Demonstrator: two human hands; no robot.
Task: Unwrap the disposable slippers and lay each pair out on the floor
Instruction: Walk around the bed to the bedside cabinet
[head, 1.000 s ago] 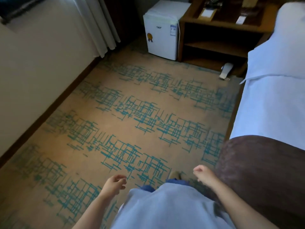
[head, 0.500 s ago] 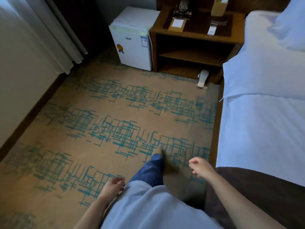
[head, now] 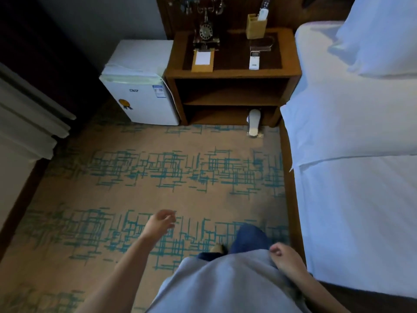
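A wrapped pair of white disposable slippers [head: 254, 122] leans out of the bottom shelf of the wooden nightstand [head: 232, 74], its front end resting on the carpet. My left hand [head: 159, 223] hangs over the patterned carpet, fingers loosely curled and apart, holding nothing. My right hand [head: 284, 257] is low beside my hip near the bed edge, fingers curled in, with nothing in it. Both hands are far from the slippers.
A white mini fridge [head: 140, 86] stands left of the nightstand. On the nightstand are an old-style telephone [head: 205, 32], a notepad [head: 202, 59], a remote [head: 254, 59] and a holder. A bed [head: 356, 154] with white sheets runs along the right. Curtains [head: 27, 123] hang on the left.
I have walked toward the nightstand, which now looks nearer and centred. My left hand has swung forward and my right hand has dropped back beside my hip.
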